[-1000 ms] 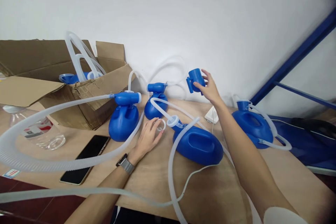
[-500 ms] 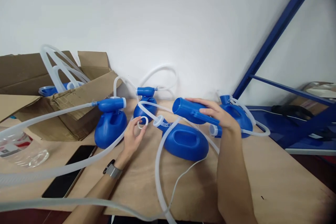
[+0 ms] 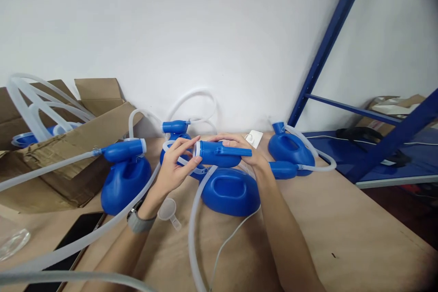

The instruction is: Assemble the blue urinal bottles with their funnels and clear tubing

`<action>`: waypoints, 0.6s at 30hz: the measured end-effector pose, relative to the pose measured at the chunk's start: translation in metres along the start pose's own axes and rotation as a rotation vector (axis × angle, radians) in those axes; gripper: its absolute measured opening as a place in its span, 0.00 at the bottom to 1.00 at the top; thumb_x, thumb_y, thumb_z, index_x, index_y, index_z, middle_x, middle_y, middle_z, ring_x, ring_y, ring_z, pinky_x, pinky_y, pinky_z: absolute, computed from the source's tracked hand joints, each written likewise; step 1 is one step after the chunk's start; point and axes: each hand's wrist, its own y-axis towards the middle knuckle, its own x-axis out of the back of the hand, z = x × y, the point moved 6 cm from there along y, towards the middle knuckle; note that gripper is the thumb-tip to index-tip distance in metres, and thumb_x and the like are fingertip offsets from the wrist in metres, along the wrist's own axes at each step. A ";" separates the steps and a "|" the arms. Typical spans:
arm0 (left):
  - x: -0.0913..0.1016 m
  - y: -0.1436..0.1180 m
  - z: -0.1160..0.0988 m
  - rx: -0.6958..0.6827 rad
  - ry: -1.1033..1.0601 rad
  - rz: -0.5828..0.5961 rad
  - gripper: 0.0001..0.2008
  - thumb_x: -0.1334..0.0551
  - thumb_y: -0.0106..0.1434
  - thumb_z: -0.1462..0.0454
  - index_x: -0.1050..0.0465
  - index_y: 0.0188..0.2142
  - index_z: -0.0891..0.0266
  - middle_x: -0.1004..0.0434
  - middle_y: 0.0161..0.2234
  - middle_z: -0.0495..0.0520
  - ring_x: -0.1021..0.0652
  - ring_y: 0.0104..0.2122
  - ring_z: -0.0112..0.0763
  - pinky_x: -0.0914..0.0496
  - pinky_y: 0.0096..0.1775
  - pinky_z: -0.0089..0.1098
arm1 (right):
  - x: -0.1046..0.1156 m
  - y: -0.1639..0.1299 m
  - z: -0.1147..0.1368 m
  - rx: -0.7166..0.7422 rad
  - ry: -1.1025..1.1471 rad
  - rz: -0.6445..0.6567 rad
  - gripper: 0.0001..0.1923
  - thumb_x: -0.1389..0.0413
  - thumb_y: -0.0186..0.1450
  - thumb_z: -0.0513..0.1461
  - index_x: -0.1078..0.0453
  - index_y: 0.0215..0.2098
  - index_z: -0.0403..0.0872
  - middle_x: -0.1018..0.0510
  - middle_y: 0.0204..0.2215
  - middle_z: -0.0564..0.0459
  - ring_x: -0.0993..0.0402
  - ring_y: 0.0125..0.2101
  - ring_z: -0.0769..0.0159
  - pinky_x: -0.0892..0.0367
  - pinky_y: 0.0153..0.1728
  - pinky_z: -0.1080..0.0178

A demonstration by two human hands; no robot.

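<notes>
My right hand point(image 3: 244, 148) grips a blue plastic urinal funnel point(image 3: 219, 153) lying sideways in the air, its flat clip facing me. My left hand point(image 3: 178, 166) has thumb and fingertips on a white ring point(image 3: 197, 151) at the funnel's open left end. I cannot tell how firmly the ring sits. Just below the funnel, a blue urinal bottle point(image 3: 231, 194) lies on the table, its neck partly hidden by my left hand. A translucent cap with a strap point(image 3: 167, 210) lies on the table near my left wrist.
More blue urinal bottles with hoses stand left point(image 3: 125, 185), behind and right point(image 3: 290, 148). A cardboard box point(image 3: 78, 159) holding hoses is far left, near a phone point(image 3: 73, 242). A pale hose point(image 3: 193, 242) crosses the front. A blue metal rack point(image 3: 321, 41) is at right.
The white ring has gone from between my left fingers, apart from the funnel, to the funnel's mouth. My hands have come together. A translucent cap now lies on the table by my left wrist.
</notes>
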 end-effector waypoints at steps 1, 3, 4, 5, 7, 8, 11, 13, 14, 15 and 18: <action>0.002 0.003 -0.002 -0.018 0.007 0.023 0.23 0.34 0.68 0.53 0.24 0.60 0.55 0.26 0.44 0.54 0.23 0.38 0.32 0.25 0.42 0.32 | 0.001 -0.001 0.001 0.001 0.008 0.005 0.18 0.43 0.69 0.48 0.19 0.49 0.48 0.17 0.49 0.48 0.22 0.51 0.53 0.29 0.54 0.54; 0.005 0.009 -0.008 -0.064 0.037 0.060 0.23 0.32 0.67 0.54 0.24 0.60 0.55 0.25 0.43 0.54 0.23 0.36 0.31 0.25 0.41 0.31 | 0.003 -0.002 0.002 0.002 0.030 0.023 0.19 0.44 0.69 0.49 0.20 0.50 0.48 0.16 0.48 0.48 0.21 0.49 0.53 0.27 0.52 0.54; 0.006 0.011 -0.011 -0.086 0.057 0.069 0.24 0.32 0.67 0.55 0.24 0.60 0.55 0.24 0.44 0.54 0.22 0.36 0.30 0.25 0.41 0.31 | 0.004 -0.003 0.003 0.002 0.035 0.027 0.19 0.44 0.69 0.49 0.20 0.50 0.48 0.16 0.48 0.48 0.20 0.48 0.53 0.27 0.51 0.54; 0.007 0.012 -0.014 -0.104 0.073 0.072 0.23 0.32 0.67 0.56 0.24 0.60 0.56 0.24 0.44 0.54 0.22 0.35 0.30 0.25 0.41 0.30 | 0.005 -0.003 0.003 0.000 0.032 0.025 0.20 0.44 0.69 0.50 0.20 0.50 0.47 0.16 0.48 0.47 0.20 0.49 0.52 0.27 0.51 0.54; 0.006 0.014 -0.016 -0.125 0.085 0.064 0.22 0.33 0.68 0.57 0.24 0.60 0.56 0.23 0.45 0.55 0.22 0.35 0.29 0.25 0.40 0.30 | 0.008 -0.002 0.002 0.002 0.007 0.009 0.20 0.43 0.68 0.50 0.19 0.48 0.47 0.16 0.48 0.47 0.21 0.50 0.52 0.27 0.52 0.54; 0.006 0.014 -0.017 -0.130 0.082 0.058 0.22 0.33 0.68 0.58 0.24 0.60 0.56 0.23 0.45 0.55 0.22 0.35 0.29 0.25 0.40 0.29 | 0.011 -0.002 0.002 0.006 -0.005 -0.007 0.20 0.42 0.68 0.50 0.18 0.47 0.47 0.16 0.47 0.47 0.21 0.50 0.52 0.28 0.53 0.54; 0.004 0.014 -0.017 -0.135 0.068 0.058 0.22 0.33 0.68 0.57 0.25 0.61 0.55 0.22 0.46 0.55 0.22 0.35 0.29 0.24 0.39 0.29 | 0.017 -0.003 0.001 0.018 -0.023 -0.045 0.17 0.42 0.67 0.49 0.17 0.44 0.47 0.15 0.46 0.48 0.21 0.50 0.53 0.30 0.54 0.55; 0.002 0.014 -0.016 -0.128 0.079 0.085 0.23 0.32 0.67 0.56 0.25 0.61 0.54 0.22 0.47 0.55 0.21 0.37 0.30 0.24 0.40 0.30 | 0.017 -0.004 0.001 0.018 -0.031 -0.031 0.16 0.42 0.68 0.47 0.17 0.44 0.48 0.15 0.47 0.49 0.21 0.51 0.53 0.29 0.53 0.56; 0.002 0.014 -0.016 -0.119 0.081 0.105 0.24 0.32 0.67 0.56 0.26 0.62 0.54 0.21 0.48 0.56 0.21 0.38 0.32 0.23 0.40 0.30 | 0.016 -0.005 0.001 0.019 -0.036 -0.016 0.16 0.42 0.68 0.47 0.17 0.45 0.49 0.15 0.48 0.49 0.21 0.51 0.54 0.29 0.53 0.56; 0.002 0.014 -0.016 -0.108 0.079 0.130 0.25 0.32 0.66 0.55 0.26 0.62 0.53 0.21 0.49 0.56 0.21 0.40 0.33 0.23 0.41 0.31 | 0.015 -0.005 0.001 0.019 -0.040 -0.005 0.16 0.42 0.68 0.46 0.17 0.46 0.49 0.15 0.48 0.49 0.21 0.51 0.54 0.29 0.53 0.56; 0.003 0.015 -0.017 -0.049 0.057 0.193 0.28 0.30 0.64 0.53 0.27 0.62 0.52 0.21 0.51 0.56 0.20 0.42 0.36 0.21 0.41 0.33 | 0.014 -0.005 0.001 0.018 -0.050 -0.019 0.16 0.41 0.68 0.47 0.17 0.47 0.49 0.15 0.48 0.49 0.20 0.50 0.54 0.29 0.52 0.56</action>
